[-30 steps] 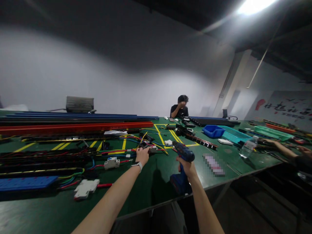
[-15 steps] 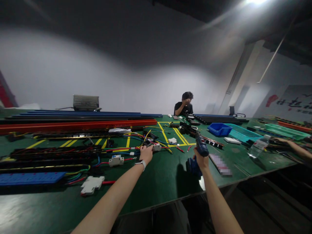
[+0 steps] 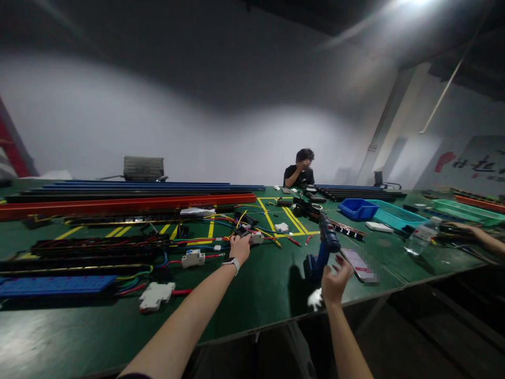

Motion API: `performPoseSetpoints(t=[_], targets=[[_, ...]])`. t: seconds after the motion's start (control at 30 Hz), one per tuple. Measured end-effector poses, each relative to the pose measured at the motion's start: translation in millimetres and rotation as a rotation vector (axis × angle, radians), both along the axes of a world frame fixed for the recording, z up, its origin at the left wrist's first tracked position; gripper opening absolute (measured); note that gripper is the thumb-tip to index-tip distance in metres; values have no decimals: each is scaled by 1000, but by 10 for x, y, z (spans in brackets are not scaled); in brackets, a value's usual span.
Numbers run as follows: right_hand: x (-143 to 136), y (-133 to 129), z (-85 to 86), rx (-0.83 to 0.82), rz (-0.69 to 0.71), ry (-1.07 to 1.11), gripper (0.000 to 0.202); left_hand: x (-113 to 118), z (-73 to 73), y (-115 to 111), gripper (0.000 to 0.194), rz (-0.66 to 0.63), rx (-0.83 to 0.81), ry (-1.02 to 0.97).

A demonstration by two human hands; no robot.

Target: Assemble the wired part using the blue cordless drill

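Note:
My left hand point(image 3: 240, 247), with a white watch at the wrist, rests on a small black and white electrical part point(image 3: 246, 233) among red, blue and yellow wires on the green table point(image 3: 256, 295). My right hand point(image 3: 334, 281) hovers open just behind a blue cordless drill point(image 3: 320, 253), which stands upright on the table by itself. A phone point(image 3: 357, 263) lies flat right of the drill.
Long red, black and blue rails point(image 3: 118, 204) run across the left. White breakers point(image 3: 155, 296) lie near the front. Blue tray point(image 3: 358, 208), teal tray point(image 3: 396, 216) and a water bottle point(image 3: 422, 236) stand at right. A person point(image 3: 300, 169) sits opposite; another person's arm point(image 3: 483, 238) reaches in at right.
My right hand set the blue drill down upright on the table and let go, drawing back with fingers open. My left hand stayed on the part among the wires.

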State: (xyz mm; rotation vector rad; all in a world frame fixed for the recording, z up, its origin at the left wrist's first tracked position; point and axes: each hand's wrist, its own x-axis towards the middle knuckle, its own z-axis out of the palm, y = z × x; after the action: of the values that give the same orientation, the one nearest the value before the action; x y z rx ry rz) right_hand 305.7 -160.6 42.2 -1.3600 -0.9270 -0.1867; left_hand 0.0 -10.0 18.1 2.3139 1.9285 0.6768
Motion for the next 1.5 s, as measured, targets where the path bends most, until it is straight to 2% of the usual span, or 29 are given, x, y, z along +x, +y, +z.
performPoseSetpoints(t=[0.07, 0.13, 0.17, 0.23, 0.33, 0.47, 0.53, 0.63, 0.7, 0.83, 0.97, 1.07, 1.2, 1.23, 1.3, 1.4, 1.5], targets=[[-217, -58, -64, 99, -61, -37, 39, 0, -20, 16, 44, 1, 7, 2], [-489, 33, -23, 86, 74, -161, 32, -2, -32, 24, 45, -3, 9, 8], [-632, 141, 26, 35, 199, -249, 32, -4, -35, 26, 45, -4, 8, 12], [-904, 462, 131, -104, 441, -400, 42, -10, -39, 26, 47, 0, 8, 19], [-1210, 1045, 167, -314, 607, -524, 63, -19, -37, 27, 49, -4, 14, 19], [-1400, 1600, -83, -585, 591, -576, 76, -13, -34, 48, 49, -11, 10, 19], [-1433, 1728, -244, -642, 571, -605, 78, -7, -39, 64, 46, -3, 13, 22], [-1450, 1794, -402, -630, 565, -664, 67, -6, -55, 80, 42, 5, 20, 31], [-1447, 1801, -435, -619, 556, -681, 58, -9, -65, 82, 42, 1, 16, 31], [-1421, 1792, -397, -646, 553, -671, 45, -17, -59, 56, 43, -31, 30, 26], [-1405, 1764, -352, -635, 571, -647, 41, -98, 21, 0, 43, -105, 57, 50], [-1406, 1753, -347, -629, 587, -626, 40, -326, 185, -20, 40, -167, 54, 81], [-1404, 1768, -359, -614, 592, -621, 41, -907, 521, 45, 43, -168, 54, 160], [-1403, 1774, -362, -614, 590, -622, 42, -1078, 599, 76, 46, -171, 25, 182], [-1402, 1782, -365, -623, 585, -622, 44, -1405, 714, 142, 52, -163, -132, 233], [-1403, 1785, -362, -625, 586, -615, 44, -1775, 766, 227, 51, -151, -352, 293], [-1407, 1777, -354, -616, 591, -605, 44, -1976, 724, 287, 39, -136, -437, 341]])
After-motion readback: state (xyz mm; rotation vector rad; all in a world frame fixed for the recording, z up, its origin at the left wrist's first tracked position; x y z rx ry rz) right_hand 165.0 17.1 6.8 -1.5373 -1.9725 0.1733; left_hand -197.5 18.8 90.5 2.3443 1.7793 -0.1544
